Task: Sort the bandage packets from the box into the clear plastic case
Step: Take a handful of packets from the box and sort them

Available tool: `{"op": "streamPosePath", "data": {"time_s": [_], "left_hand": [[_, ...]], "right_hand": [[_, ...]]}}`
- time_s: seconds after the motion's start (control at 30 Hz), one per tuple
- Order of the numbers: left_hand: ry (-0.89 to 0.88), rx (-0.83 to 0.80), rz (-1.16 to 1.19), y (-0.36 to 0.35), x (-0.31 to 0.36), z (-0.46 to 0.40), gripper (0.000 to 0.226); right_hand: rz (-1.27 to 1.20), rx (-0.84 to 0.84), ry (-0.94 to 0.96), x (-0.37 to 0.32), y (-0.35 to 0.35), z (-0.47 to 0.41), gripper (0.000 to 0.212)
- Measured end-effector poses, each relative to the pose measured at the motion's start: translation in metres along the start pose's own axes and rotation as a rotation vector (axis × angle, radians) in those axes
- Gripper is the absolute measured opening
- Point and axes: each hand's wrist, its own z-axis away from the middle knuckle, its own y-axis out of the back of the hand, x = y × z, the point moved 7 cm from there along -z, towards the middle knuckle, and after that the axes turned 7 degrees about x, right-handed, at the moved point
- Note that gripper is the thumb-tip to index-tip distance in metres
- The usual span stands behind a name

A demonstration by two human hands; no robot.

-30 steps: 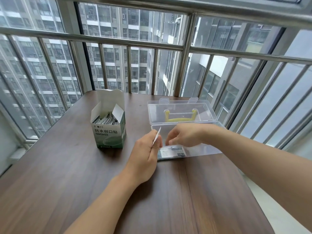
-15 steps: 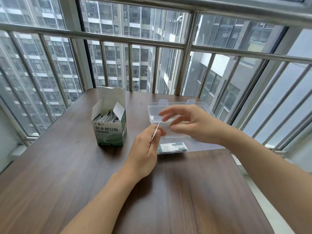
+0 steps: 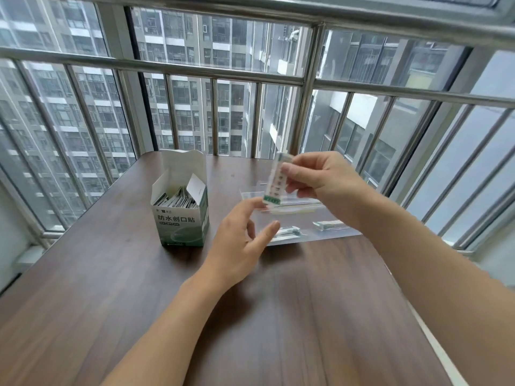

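The packet (image 3: 274, 181) has passed from left hand (image 3: 239, 240), now slack, to right hand (image 3: 315, 176), pinching it above the case (image 3: 334, 234) at 2 o'clock of the box (image 3: 181, 218).

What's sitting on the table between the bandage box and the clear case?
Only the left hand, open and hovering above bare table, between the bandage box and the clear case, in the head view.

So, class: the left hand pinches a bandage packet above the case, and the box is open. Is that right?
Not quite. In the head view the right hand pinches the packet above the case; the left hand is open and holds nothing. The box is open.
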Motion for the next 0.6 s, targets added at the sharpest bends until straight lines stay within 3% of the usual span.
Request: {"op": "streamPosePath", "data": {"time_s": [0.17,0.33,0.47,0.6], "left_hand": [[-0.057,0.01,-0.099,0.001,-0.005,-0.003,0.036],[-0.059,-0.001,-0.095,0.001,-0.002,-0.002,0.033],[-0.091,-0.06,-0.136,-0.002,-0.001,0.004,0.036],[-0.105,-0.099,-0.165,-0.004,-0.001,0.01,0.036]], "right_hand": [[-0.092,0.133,-0.267,0.022,0.064,-0.004,0.012],[0.02,0.118,-0.319,0.029,0.119,-0.011,0.006],[0.626,-0.047,-0.165,0.014,0.127,-0.02,0.011],[1.217,-0.408,0.06,0.031,0.078,-0.018,0.01]]}}
